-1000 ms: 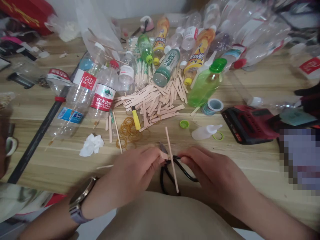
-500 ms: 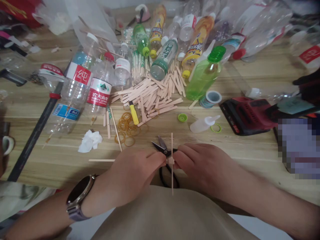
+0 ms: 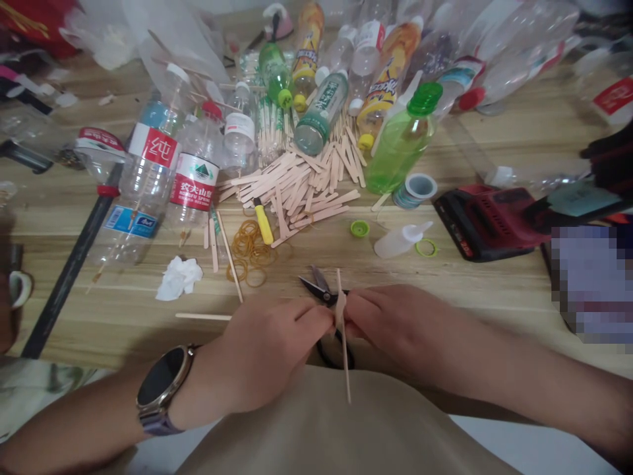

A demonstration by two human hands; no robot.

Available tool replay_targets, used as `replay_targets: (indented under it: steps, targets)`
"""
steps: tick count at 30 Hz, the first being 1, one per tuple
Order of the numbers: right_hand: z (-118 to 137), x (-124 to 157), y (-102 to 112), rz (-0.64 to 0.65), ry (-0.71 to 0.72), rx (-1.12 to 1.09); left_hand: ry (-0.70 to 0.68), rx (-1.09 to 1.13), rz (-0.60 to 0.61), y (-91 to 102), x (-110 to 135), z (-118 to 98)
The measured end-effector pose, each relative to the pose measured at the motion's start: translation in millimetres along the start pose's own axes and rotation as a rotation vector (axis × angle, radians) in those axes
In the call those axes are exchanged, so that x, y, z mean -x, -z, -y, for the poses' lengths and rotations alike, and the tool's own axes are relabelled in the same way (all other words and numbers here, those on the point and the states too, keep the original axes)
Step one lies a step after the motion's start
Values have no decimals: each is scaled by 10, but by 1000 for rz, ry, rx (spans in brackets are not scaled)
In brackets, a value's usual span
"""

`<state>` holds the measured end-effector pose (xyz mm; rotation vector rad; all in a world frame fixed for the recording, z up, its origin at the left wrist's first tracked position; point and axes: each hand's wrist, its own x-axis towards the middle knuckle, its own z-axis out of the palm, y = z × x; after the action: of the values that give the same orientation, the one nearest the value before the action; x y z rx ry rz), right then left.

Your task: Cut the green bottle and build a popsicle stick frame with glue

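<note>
A thin wooden stick points away from my body between my two hands, with a small flat wooden piece against its upper part. My left hand, wearing a watch, pinches these from the left. From the other side my right hand is closed on them, fingertips mostly hidden. Below the hands lie black-handled scissors, blades apart, handles partly covered. Another thin stick emerges from behind my left hand; whether it is held I cannot tell.
Loose popsicle sticks lie beyond the hands, near rubber bands and a yellow-handled tool. Plastic bottles stand left and behind. A glue bottle, a thread spool and a red-black power tool are to the right.
The stick between my hands has tilted, its near end swinging slightly right and toward me. The flat piece on it has turned. Both hands stay close together.
</note>
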<state>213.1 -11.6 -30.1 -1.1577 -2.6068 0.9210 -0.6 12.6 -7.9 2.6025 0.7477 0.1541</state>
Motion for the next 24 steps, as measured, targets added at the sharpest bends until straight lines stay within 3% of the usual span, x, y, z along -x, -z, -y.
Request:
replay_targets:
  steps: [4, 10, 15, 18, 24]
  targets:
    - [-1, -10, -20, 3, 4, -34, 6, 5, 12, -18, 6, 9]
    - [-43, -35, -23, 21, 119, 224, -18, 26, 20, -73, 15, 43]
    - [-70, -54, -39, 67, 22, -2, 19, 68, 20, -104, 17, 50]
    - [-72, -58, -37, 32, 55, 65, 23, 63, -5, -86, 19, 42]
    - [-68, -71, 50, 89, 69, -7, 30, 52, 49, -86, 30, 30]
